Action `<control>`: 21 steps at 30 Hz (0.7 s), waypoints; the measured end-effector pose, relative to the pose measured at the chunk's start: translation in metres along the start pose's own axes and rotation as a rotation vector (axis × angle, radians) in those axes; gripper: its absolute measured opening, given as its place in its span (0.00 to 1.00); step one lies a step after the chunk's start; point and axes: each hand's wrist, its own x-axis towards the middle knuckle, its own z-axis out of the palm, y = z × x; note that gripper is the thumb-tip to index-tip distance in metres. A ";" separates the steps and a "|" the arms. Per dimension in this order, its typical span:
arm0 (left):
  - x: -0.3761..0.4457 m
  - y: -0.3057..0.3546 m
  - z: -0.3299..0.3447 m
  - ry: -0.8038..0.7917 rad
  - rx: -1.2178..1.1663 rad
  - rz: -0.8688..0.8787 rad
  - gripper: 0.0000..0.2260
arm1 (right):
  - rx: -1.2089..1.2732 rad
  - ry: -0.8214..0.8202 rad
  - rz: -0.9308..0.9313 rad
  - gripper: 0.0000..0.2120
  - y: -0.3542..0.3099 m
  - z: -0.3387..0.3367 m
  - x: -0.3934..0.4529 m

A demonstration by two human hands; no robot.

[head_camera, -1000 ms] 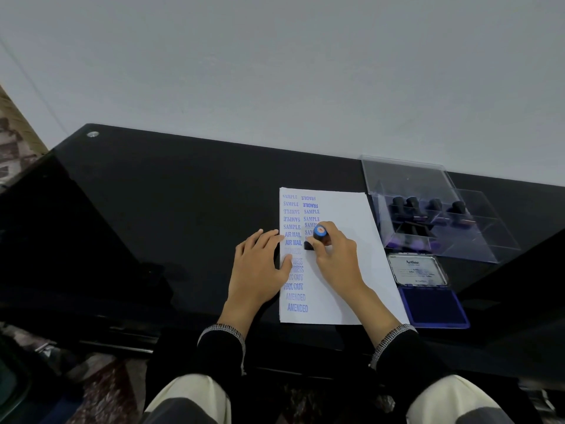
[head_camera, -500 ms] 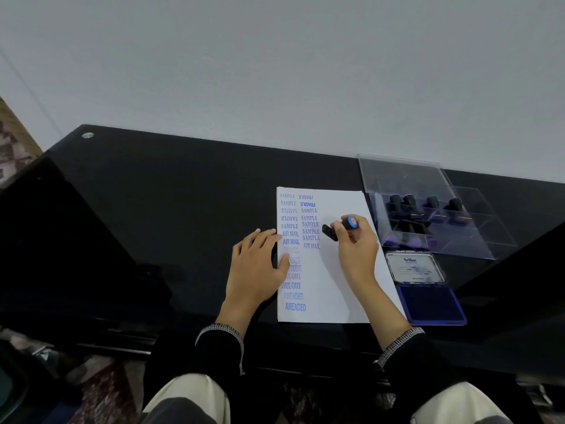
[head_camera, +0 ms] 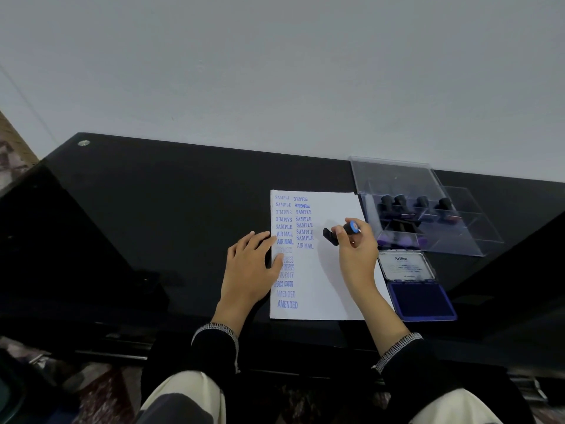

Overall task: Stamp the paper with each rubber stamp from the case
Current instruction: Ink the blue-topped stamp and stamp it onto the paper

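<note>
A white paper (head_camera: 333, 283) lies on the black glass table (head_camera: 171, 215), printed with two columns of blue stamp marks such as SAMPLE, AIR MAIL and AMENDED. My left hand (head_camera: 249, 270) lies flat with fingers straight on the paper's left edge. My right hand (head_camera: 356, 254) pinches a black rubber stamp (head_camera: 339, 232) with a blue cap, lifted off the sheet and tilted on its side over the paper's right half. The clear plastic case (head_camera: 440, 237) stands open to the right, with several black stamps (head_camera: 414, 205) inside.
An open blue ink pad (head_camera: 420, 301) with its labelled lid (head_camera: 405, 267) lies right of the paper, just in front of the case. The table's near edge runs below the paper, above my knees. A pale wall stands behind the table.
My right hand lifted the stamp off the paper, leaving a fresh AIR MAIL mark in the second column, and carried it to the right, tilting it. My left hand stayed put.
</note>
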 end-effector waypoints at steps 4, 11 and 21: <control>-0.003 0.002 -0.004 0.069 -0.025 0.073 0.09 | 0.002 0.007 0.015 0.11 -0.006 -0.015 -0.010; -0.014 0.052 -0.004 0.107 -0.075 0.155 0.05 | -0.060 -0.005 -0.034 0.07 -0.007 -0.073 -0.022; -0.035 0.155 0.045 -0.254 -0.318 0.355 0.17 | -0.273 0.081 -0.040 0.07 0.016 -0.180 -0.037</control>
